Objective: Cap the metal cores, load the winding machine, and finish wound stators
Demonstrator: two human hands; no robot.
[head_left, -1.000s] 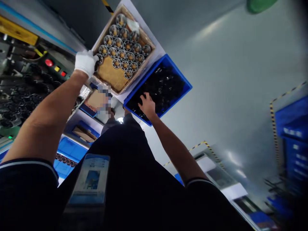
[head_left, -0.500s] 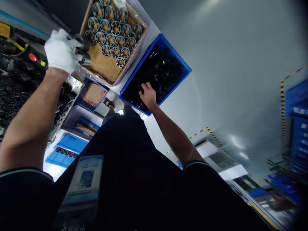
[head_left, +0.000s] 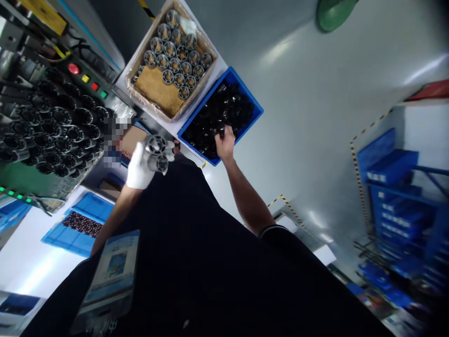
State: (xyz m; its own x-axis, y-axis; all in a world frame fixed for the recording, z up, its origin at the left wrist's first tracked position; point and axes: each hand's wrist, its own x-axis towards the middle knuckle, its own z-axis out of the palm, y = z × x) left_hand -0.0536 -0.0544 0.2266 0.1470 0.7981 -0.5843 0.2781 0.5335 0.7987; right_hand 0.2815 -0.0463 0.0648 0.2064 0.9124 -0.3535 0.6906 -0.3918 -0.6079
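Observation:
My left hand, in a white glove, is closed around two grey metal stator cores, slotted rings held side by side in front of my body. My bare right hand is at the near part of a blue bin full of shiny black parts. Its fingers are closed on a small black plastic part, whose exact shape I cannot make out. Beyond my left hand, a plastic-lined box holds rows of similar stator cores on brown paper.
On the left, many dark stator cores lie stacked on a machine bench with coloured buttons. A light-blue tray of small pieces stands below it. Blue racks are at the far right. A badge hangs on my chest.
My left hand has come from beside the lined box down towards my body with the two stator cores. My right hand has closed on a black part in the bin. The view has shifted.

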